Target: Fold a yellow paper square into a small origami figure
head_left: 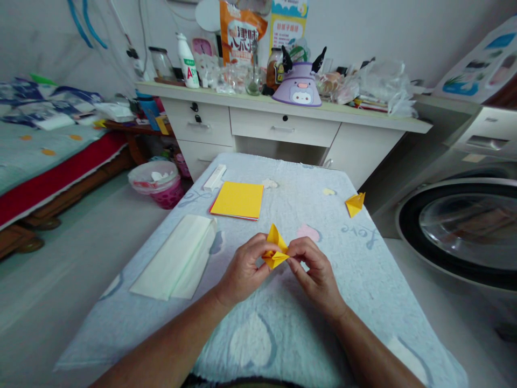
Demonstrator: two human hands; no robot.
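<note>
A small piece of folded yellow origami paper point(276, 260) is held between my two hands above the middle of the table. My left hand point(247, 265) pinches its left side, thumb below and fingers behind. The fingertips of my right hand point(314, 269) close on the pointed right end. One yellow flap stands up at the top of the piece. Beyond my left hand lies a stack of square paper point(237, 200), yellow on top. Another folded yellow origami piece point(356, 205) rests near the table's right edge.
A pale folded sheet point(176, 257) and a narrow white box point(215, 178) lie on the left of the cloth-covered table point(258, 345). Behind stands a white desk point(283, 129) crowded with bottles and bags. A washing machine point(476, 226) is at right, a pink bin point(169, 195) at left.
</note>
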